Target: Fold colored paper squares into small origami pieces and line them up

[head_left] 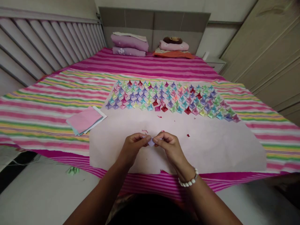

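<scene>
Between my two hands is a small piece of folded lavender paper [151, 142]. My left hand [134, 144] pinches its left side with thumb and forefinger. From the other side, my right hand [169, 145] grips it the same way; a white beaded bracelet [188, 180] circles that wrist. Both hands are above a large pale sheet [211, 147]. Beyond them, many small folded paper pieces [161, 97] in purple, blue, green, pink, yellow and red stand in rows on the sheet. The fingers partly hide the lavender paper.
Left of the sheet lies a stack of coloured paper [85, 120], pink on top. Red paper scraps [188, 135] dot the sheet. Folded purple bedding [129, 43] and a pink pile [173, 46] rest by the headboard [140, 18]. A green paper piece [73, 170] is on the floor.
</scene>
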The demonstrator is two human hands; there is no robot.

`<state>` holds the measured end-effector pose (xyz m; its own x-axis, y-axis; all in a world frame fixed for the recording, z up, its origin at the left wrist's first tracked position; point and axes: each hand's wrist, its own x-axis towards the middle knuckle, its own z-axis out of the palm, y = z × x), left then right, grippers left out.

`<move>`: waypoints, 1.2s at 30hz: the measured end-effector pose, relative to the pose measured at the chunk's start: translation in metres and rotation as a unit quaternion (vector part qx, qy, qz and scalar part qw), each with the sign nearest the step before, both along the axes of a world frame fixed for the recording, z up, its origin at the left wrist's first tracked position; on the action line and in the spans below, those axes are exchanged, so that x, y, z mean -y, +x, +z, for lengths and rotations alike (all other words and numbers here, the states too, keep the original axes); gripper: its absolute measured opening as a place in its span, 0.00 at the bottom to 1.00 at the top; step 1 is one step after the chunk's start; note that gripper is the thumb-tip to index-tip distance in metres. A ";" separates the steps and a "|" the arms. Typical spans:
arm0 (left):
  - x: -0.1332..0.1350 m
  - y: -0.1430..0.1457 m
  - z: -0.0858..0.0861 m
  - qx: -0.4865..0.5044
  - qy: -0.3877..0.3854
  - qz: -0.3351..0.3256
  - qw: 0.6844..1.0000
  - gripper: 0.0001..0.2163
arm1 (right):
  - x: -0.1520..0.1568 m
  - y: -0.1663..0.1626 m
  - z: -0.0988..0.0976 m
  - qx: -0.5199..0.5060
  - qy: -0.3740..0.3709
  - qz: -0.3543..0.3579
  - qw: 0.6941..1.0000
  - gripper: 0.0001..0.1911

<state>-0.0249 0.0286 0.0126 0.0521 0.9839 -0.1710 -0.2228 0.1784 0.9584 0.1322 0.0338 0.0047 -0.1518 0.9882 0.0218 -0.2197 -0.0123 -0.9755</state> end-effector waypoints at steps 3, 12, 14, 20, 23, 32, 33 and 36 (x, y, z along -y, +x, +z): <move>-0.001 -0.001 -0.002 0.001 0.003 -0.003 1.000 0.08 | 0.000 0.000 -0.003 0.005 -0.001 -0.011 1.000 0.06; 0.003 0.004 -0.003 0.016 -0.014 0.006 1.000 0.14 | 0.000 -0.003 -0.009 -0.012 -0.009 -0.052 0.999 0.06; 0.007 0.008 -0.004 0.038 -0.028 -0.007 0.999 0.16 | 0.001 -0.005 -0.008 -0.025 -0.010 -0.067 0.997 0.05; 0.009 0.013 -0.013 0.103 -0.048 0.033 0.993 0.09 | 0.004 -0.011 -0.005 -0.031 -0.024 -0.105 0.994 0.05; 0.005 0.007 -0.011 0.106 -0.036 0.010 0.994 0.10 | 0.004 -0.008 -0.001 -0.044 -0.028 -0.055 0.997 0.08; -0.002 -0.007 -0.008 0.086 -0.002 -0.081 0.993 0.11 | 0.005 -0.001 0.012 -0.092 -0.108 0.046 0.989 0.11; -0.002 -0.008 -0.009 0.081 0.004 -0.086 0.993 0.11 | 0.005 -0.001 0.013 -0.096 -0.112 0.053 0.988 0.11; -0.004 -0.012 -0.009 0.058 0.019 -0.105 0.993 0.10 | 0.004 0.000 0.013 -0.104 -0.125 0.074 0.984 0.11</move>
<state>-0.0365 0.0330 0.0039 0.2745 0.9546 -0.1155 -0.2944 0.1978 0.9350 0.1317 0.0297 0.0173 -0.3131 0.9337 -0.1735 -0.3920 -0.2935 -0.8719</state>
